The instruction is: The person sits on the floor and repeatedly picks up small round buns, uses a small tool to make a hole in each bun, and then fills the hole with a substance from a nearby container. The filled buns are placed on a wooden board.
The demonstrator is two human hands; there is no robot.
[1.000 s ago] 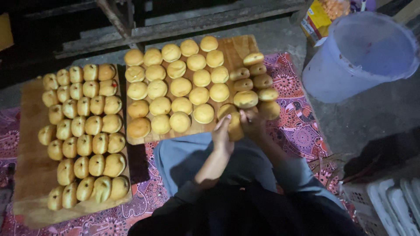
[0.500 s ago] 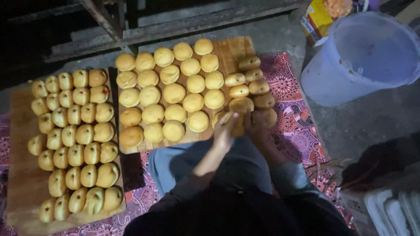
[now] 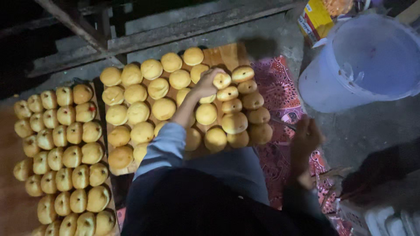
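Hand puts a yellow ball on the board

The left hand (image 3: 205, 85) is out over the middle wooden board (image 3: 227, 54), fingers curled round one yellow ball (image 3: 222, 80) at the top of the right-hand row. Many more yellow balls (image 3: 138, 112) sit in rows there. The right hand (image 3: 306, 137) hangs over the red patterned mat (image 3: 280, 94), holding a thin stick (image 3: 283, 124). A big pale bucket (image 3: 363, 61) stands near, on the floor.

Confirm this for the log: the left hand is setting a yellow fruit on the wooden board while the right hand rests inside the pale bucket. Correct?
Not quite. The left hand does hold a yellow fruit over the wooden board, but the head view shows the right hand above the patterned mat, apart from the pale bucket, gripping a thin tool.
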